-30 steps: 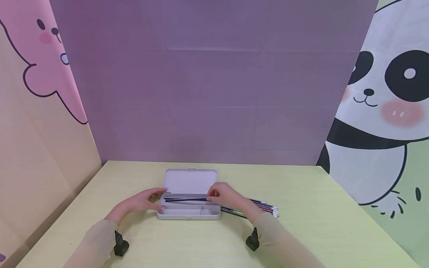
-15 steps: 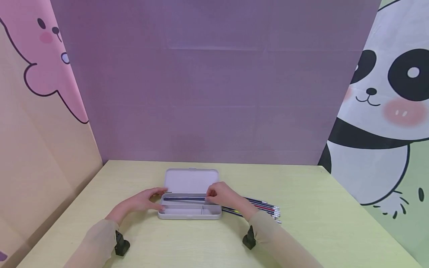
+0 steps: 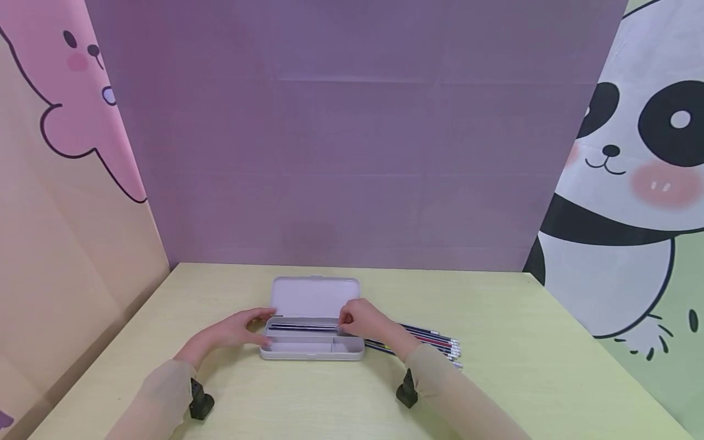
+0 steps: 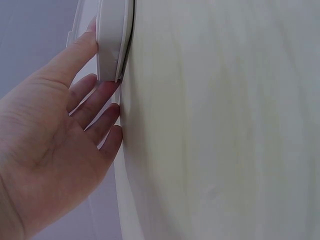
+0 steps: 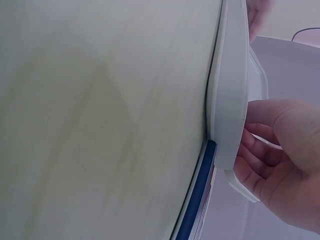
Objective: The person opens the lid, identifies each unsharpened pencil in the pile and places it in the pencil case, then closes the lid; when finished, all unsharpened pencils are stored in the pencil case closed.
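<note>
A pale lilac pencil case (image 3: 308, 356) lies with its lid (image 3: 316, 296) raised at the back. Dark striped pencils (image 3: 302, 328) lie along its rear compartment. My left hand (image 3: 238, 330) holds the case's left end, thumb at the front rim and fingers round the far corner. At the right end, my right hand (image 3: 364, 319) reaches over the rim, its fingertips together on the end of a pencil. In the right wrist view the case wall hides what the right fingertips (image 5: 253, 172) touch.
Several loose pencils (image 3: 440, 343) with white ends lie to the right of the case, partly under my right forearm. One blue pencil (image 5: 197, 192) shows beside the case in the right wrist view. The light wooden table (image 3: 264, 403) meets a purple backdrop (image 3: 352, 153).
The pencil at my right fingertips has gone from slanted to lying along the rear compartment. My right wrist has shifted slightly left. My left hand stays on the case.
</note>
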A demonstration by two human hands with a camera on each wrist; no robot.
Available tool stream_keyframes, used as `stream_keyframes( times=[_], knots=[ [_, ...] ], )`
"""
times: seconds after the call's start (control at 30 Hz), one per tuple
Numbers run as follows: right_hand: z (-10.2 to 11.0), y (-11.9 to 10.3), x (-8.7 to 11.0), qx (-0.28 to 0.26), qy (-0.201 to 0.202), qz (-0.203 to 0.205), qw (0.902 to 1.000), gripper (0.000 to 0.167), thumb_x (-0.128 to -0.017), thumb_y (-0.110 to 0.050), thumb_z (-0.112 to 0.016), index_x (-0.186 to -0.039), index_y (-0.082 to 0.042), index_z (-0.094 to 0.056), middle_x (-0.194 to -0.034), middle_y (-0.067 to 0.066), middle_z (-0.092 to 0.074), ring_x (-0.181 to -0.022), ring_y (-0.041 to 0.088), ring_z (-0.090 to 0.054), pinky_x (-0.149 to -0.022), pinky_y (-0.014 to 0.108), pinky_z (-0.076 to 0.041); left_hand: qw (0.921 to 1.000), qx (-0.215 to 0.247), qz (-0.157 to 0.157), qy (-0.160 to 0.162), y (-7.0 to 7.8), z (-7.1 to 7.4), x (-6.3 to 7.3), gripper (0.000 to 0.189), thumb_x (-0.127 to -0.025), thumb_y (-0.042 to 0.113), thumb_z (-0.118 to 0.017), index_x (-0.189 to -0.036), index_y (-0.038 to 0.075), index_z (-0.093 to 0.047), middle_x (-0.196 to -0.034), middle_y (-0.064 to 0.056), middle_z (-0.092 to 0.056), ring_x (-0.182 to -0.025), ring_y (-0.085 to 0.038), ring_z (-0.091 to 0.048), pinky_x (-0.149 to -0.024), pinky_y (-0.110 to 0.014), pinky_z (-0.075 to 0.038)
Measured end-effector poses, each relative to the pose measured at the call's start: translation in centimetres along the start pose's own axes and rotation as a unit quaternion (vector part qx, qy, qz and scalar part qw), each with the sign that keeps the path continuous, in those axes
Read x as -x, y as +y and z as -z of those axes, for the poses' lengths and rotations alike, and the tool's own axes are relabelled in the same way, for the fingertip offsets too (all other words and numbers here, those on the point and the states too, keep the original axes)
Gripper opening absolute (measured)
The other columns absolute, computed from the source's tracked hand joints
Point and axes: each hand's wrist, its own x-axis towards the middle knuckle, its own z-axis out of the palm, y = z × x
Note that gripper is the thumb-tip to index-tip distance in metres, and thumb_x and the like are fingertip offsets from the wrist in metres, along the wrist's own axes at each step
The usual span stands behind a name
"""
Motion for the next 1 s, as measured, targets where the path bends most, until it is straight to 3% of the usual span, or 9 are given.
stream_keyframes(
  times=[0.27, 0.5, 0.63, 0.87, 1.0],
  knots=[
    [-0.2, 0.4, 0.0, -0.014, 0.007, -0.008, 0.9998, 0.009, -0.081, -0.009, -0.072, -0.075, -0.009, -0.065, -0.068, -0.003, -0.057, -0.063, 0.006, -0.048, -0.059, 0.019, -0.043, 1.0, 0.003, 0.0, -0.002, 0.0, -0.1, -0.1, 0.079, -0.077, 0.034, -0.076, -0.142, 0.006, -0.04, -0.142, -0.019, -0.042, -0.133, -0.037, -0.035, -0.11, -0.053, -0.027],
    [0.5, 0.4, 0.4, -0.043, 0.004, -0.03, 0.9986, 0.004, -0.085, -0.011, -0.069, -0.085, -0.008, -0.068, -0.076, -0.002, -0.064, -0.07, 0.007, -0.055, -0.066, 0.021, -0.05, 1.0, 0.0, 0.002, 0.001, 0.3, 0.0, 0.1, 0.079, -0.078, 0.034, -0.076, -0.142, 0.006, -0.04, -0.143, -0.018, -0.042, -0.134, -0.037, -0.034, -0.111, -0.053, -0.026],
    [1.1, 0.6, 0.7, -0.065, 0.012, -0.036, 0.9972, 0.008, -0.086, -0.014, -0.068, -0.092, -0.008, -0.069, -0.082, -0.001, -0.067, -0.075, 0.008, -0.059, -0.07, 0.022, -0.052, 1.0, -0.005, 0.003, 0.003, 0.5, 0.0, 0.2, 0.078, -0.078, 0.034, -0.076, -0.142, 0.006, -0.04, -0.143, -0.019, -0.042, -0.134, -0.037, -0.035, -0.111, -0.053, -0.027],
    [1.8, 1.0, 1.7, -0.102, 0.031, -0.01, 0.9942, 0.014, -0.087, -0.014, -0.067, -0.096, -0.005, -0.069, -0.087, 0.001, -0.068, -0.078, 0.01, -0.06, -0.07, 0.02, -0.051, 1.0, -0.006, -0.001, 0.0, 0.5, -0.1, 0.2, 0.078, -0.078, 0.033, -0.076, -0.142, 0.006, -0.04, -0.142, -0.02, -0.042, -0.133, -0.038, -0.035, -0.11, -0.054, -0.028],
    [2.4, 1.1, 2.3, -0.111, 0.035, -0.026, 0.9929, 0.017, -0.088, -0.017, -0.066, -0.1, -0.006, -0.069, -0.09, 0.0, -0.068, -0.079, 0.01, -0.059, -0.072, 0.018, -0.051, 1.0, -0.009, -0.002, -0.003, 0.6, 0.0, 0.3, 0.078, -0.078, 0.034, -0.075, -0.142, 0.005, -0.039, -0.142, -0.02, -0.042, -0.133, -0.039, -0.035, -0.11, -0.054, -0.028]
  ],
)
